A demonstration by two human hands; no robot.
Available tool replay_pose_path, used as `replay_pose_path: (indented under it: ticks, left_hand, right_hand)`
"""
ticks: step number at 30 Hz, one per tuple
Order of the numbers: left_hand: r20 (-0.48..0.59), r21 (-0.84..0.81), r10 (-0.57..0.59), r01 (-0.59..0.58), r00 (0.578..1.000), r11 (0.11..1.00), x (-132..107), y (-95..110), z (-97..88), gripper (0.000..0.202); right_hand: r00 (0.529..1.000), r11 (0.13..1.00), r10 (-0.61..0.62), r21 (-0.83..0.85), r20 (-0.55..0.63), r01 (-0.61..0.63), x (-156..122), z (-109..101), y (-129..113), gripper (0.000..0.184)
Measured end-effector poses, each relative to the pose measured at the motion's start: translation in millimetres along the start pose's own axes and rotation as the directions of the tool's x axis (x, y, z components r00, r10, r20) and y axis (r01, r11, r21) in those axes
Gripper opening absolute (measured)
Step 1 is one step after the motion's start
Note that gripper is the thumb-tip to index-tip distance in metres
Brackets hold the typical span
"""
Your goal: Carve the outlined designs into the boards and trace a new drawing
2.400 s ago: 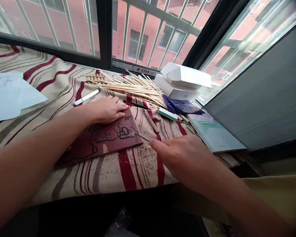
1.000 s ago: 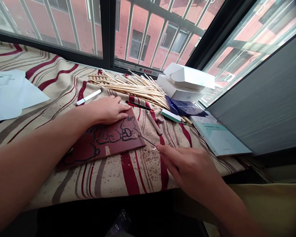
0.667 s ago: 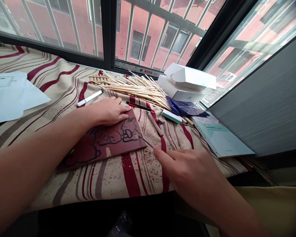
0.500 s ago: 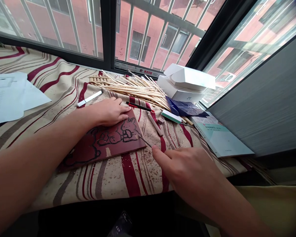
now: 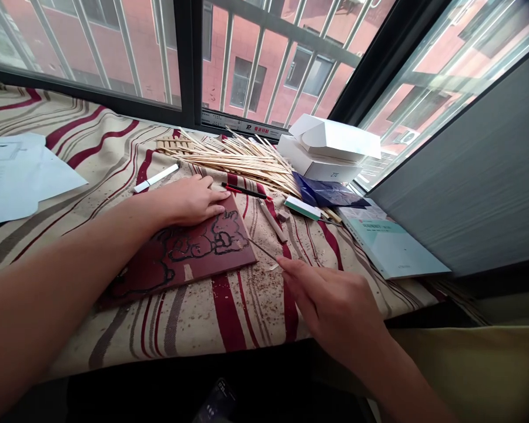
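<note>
One thin-shafted tool (image 5: 263,249) in right hand (image 5: 330,291), fingers closed round it, 4 o'clock from dark-red board (image 5: 203,262); tip at board's 3 o'clock edge. Board, black cartoon outlines on top, lies on striped tablecloth (image 5: 229,317). Left hand (image 5: 189,201) rests palm-down at board's 12, fingers unclenched. Bamboo sticks (image 5: 247,163) at 1, white ZTE box (image 5: 330,144) at 2.

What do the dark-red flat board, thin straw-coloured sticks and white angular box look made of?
Dark-red flat board: probably wood, painted or stained; a tan patch shows.
Thin straw-coloured sticks: bamboo or wood, seemingly unfinished; pale and dull.
White angular box: likely smooth cardboard; thin folded panels.
</note>
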State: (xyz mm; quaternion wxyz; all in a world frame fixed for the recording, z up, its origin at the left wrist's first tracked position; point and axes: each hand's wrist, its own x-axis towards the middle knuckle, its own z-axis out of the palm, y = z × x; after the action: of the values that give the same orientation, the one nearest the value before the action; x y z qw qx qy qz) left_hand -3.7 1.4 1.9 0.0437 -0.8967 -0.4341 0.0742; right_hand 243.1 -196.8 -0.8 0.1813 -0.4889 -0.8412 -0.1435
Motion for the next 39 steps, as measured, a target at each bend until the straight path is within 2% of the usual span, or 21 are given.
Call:
replay_pose_path:
  ticks: [6,11,15,28,32,34,37,39]
  left_hand:
    - [-0.001,0.003,0.001,-0.001,1.0,1.0,0,1,-0.6,0.062]
    - [-0.014,0.004,0.009,-0.009,1.0,1.0,-1,0,0.9,0.061]
    - [-0.013,-0.002,0.015,-0.015,1.0,1.0,-2,1,0.4,0.061]
    - [0.012,0.017,-0.002,0.001,1.0,1.0,-2,2,-1.9,0.062]
    - [0.007,0.028,0.0,-0.001,1.0,1.0,-1,4,-2.0,0.062]
    - [0.008,0.019,-0.001,0.001,1.0,1.0,0,4,-1.3,0.063]
    - [-0.001,0.003,0.002,-0.002,1.0,1.0,1,3,0.0,0.063]
    - [-0.009,0.0,0.004,-0.004,1.0,1.0,1,2,0.7,0.063]
  right_hand:
    - [0.995,1.0,-0.02,-0.017,0.093,0.022,0,-3,-4,0.033]
    - [0.984,0.985,-0.11,-0.118,0.144,0.127,12,-12,-12,0.044]
    - [0.97,0.972,-0.168,-0.132,0.173,0.192,19,-17,-16,0.053]
    - [0.969,0.973,-0.132,-0.161,0.207,0.167,15,-14,-21,0.055]
    - [0.974,0.977,-0.101,-0.164,0.204,0.136,14,-14,-23,0.054]
    - [0.974,0.987,-0.06,-0.136,0.218,0.091,14,-13,-22,0.048]
    - [0.968,0.996,0.07,-0.071,0.242,-0.054,17,-10,-18,0.029]
    - [0.963,0.988,0.147,0.013,0.224,-0.154,18,-7,-12,0.026]
